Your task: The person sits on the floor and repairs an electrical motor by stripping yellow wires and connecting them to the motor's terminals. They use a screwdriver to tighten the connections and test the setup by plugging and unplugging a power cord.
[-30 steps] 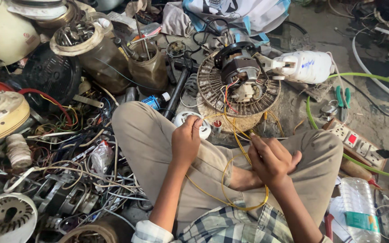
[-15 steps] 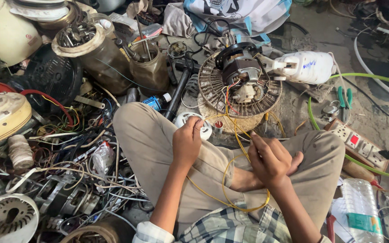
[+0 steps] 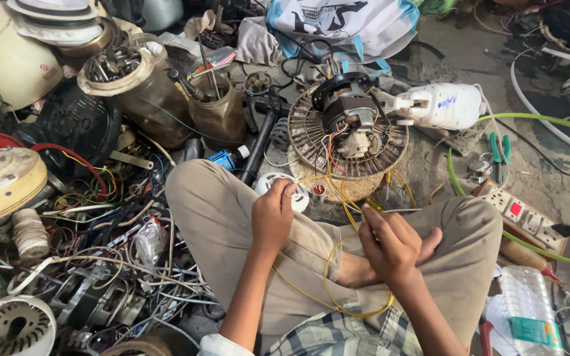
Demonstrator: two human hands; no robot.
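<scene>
My left hand grips the white round part at my knee, my right hand pinches the yellow wire over my lap — I keep it slack toward the fan motor, no yanking.

Even daylight, sharp frame.
Soft shadows only; mild glare on white plastic bottle; slight wide-angle stretch at edges.

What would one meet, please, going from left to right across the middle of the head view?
Spool of pale thread → left hand on a white round part → right hand holding yellow wire → white power strip with red switches.
</scene>
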